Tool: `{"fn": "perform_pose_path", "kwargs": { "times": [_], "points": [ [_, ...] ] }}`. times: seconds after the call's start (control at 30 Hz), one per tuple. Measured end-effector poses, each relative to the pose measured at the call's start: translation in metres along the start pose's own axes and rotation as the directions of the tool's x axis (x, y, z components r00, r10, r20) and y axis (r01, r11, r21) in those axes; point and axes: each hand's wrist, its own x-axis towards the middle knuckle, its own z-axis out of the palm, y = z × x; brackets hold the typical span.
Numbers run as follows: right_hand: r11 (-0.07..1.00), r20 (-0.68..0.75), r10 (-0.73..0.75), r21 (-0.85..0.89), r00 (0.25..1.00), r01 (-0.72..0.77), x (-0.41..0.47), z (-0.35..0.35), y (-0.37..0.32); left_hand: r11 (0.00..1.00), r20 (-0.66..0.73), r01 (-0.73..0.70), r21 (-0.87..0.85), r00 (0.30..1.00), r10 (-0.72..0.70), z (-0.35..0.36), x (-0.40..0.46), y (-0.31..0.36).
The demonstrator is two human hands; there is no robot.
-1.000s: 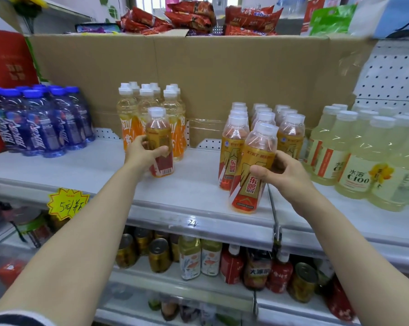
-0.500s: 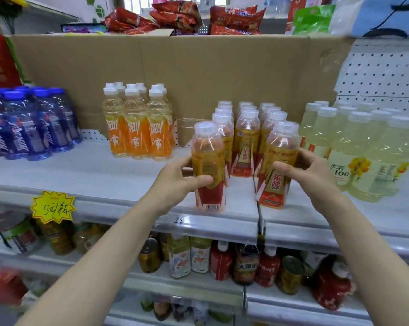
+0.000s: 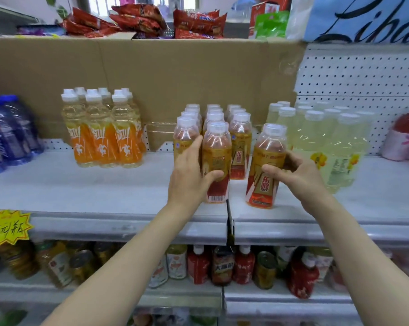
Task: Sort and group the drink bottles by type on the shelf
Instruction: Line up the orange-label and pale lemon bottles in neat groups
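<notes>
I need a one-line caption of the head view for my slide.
Left hand and right hand each grip a gold-label bottle at the shelf front.

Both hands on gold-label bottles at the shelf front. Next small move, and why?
Probably ease the left hand forward so its bottle stands flush at the front of the gold-label cluster, then let go. That bottle already stands just in front of the matching rows, while the right hand grips a tilted second bottle apart to the right, in front of the pale yellow bottles.
</notes>
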Motion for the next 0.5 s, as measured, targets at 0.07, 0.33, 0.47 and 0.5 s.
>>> {"fn": "perform_pose_path", "kwargs": {
  "times": [0.07,0.33,0.47,0.5],
  "points": [
    [1.000,0.018,0.008,-0.005,1.000,-0.008,0.000,0.000,0.000,0.965,-0.117,-0.198,0.170,0.969,0.219,-0.008,0.012,0.006],
    [1.000,0.029,-0.001,0.018,1.000,0.001,0.008,0.012,0.002,0.947,0.179,-0.205,0.249,0.970,0.163,-0.028,0.061,0.020],
    [1.000,0.044,0.004,0.027,0.999,-0.005,0.016,0.018,0.005,0.915,0.173,-0.230,0.331,0.968,0.181,-0.025,0.072,0.015],
    [1.000,0.044,0.004,0.026,0.999,-0.005,0.018,0.020,0.005,0.909,0.169,-0.232,0.346,0.969,0.182,-0.023,0.075,0.015]
  ]
}}
